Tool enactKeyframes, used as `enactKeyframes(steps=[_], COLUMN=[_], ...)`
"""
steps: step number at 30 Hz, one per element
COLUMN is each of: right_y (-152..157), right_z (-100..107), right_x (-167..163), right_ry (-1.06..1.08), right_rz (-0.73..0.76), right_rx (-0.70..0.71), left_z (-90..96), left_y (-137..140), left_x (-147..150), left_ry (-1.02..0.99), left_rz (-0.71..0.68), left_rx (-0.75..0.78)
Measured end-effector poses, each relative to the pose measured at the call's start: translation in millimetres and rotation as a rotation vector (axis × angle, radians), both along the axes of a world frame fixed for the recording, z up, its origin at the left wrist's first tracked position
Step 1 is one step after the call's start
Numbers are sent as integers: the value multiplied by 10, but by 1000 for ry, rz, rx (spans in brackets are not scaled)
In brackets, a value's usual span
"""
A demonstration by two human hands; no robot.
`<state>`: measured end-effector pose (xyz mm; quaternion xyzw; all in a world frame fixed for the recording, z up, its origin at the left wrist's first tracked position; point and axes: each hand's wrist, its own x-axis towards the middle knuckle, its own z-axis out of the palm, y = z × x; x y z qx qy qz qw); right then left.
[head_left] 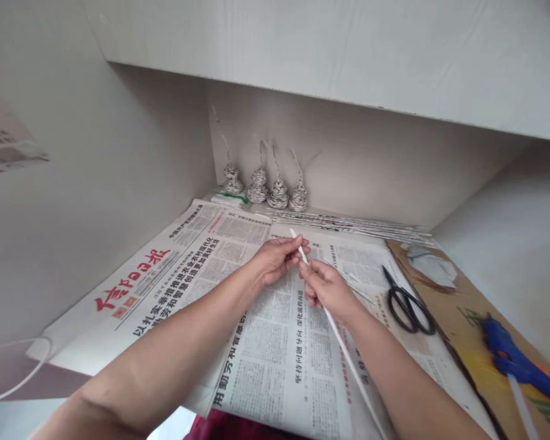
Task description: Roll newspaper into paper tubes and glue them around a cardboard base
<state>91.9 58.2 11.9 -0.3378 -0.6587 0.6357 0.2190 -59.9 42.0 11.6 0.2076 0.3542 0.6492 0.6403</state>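
Observation:
In the middle of the head view, both my hands grip a long, thin white strip (343,343). My left hand (282,258) pinches it near its upper end, and the tip sticks out past the thumb and fingers. Just below and to the right, my right hand (326,285) has thumb and fingers closed on the same strip. From there the strip runs down beside my right forearm to the bottom edge. Both hands are over newspaper sheets (275,342) spread on the work surface. I cannot tell whether the strip is paper or flat cord.
Several small gourd-shaped woven pieces (258,188) stand at the back wall, beside thin rolled newspaper sticks (348,225). Black scissors (406,308) lie to the right. A blue glue gun (516,360) rests on cardboard (467,333). A white panel (330,52) overhangs the back.

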Motion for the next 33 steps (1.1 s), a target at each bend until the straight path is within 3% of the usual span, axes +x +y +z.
enactKeyframes(steps=[2, 4, 8, 12, 14, 16, 20, 22, 23, 26, 28, 30, 33], right_y=[11, 9, -24, -46, -42, -32, -17, -20, -24, -39, -46, -47, -33], right_z=[-56, -82, -24, 56, 58, 34, -33, -49, -50, -28, -15, -25, -88], right_x=[-2, -6, -20, -23, -18, -7, 25, 28, 24, 1, -15, -27, -37], right_ry=[-84, -98, 16, 236, 237, 118, -160, -187, -172, 6, 160, 208, 85], right_rz=[-56, -60, 1, 169, 201, 163, -12, -39, -20, 113, 185, 198, 80], right_rx=[197, 207, -66, -408, -460, -321, 321, 410, 335, -121, -355, -410, -170], left_z=[2, 8, 21, 20, 13, 1, -20, -20, -17, -8, -7, -11, -16], left_y=[-2, -7, -15, -16, -10, 3, 39, 48, 49, 41, 36, 35, 41], left_x=[8, 12, 6, 3, -1, -13, -52, -66, -70, -76, -79, -80, -76], left_ry=[23, 17, -14, -46, -42, -18, 37, 39, 25, -49, -89, -90, -37], left_rz=[-3, -20, -39, -62, -60, -23, 107, 136, 132, 83, 72, 90, 126], left_rx=[-5, -2, -7, 7, 16, 22, 0, -14, -13, 0, 1, -3, 9])
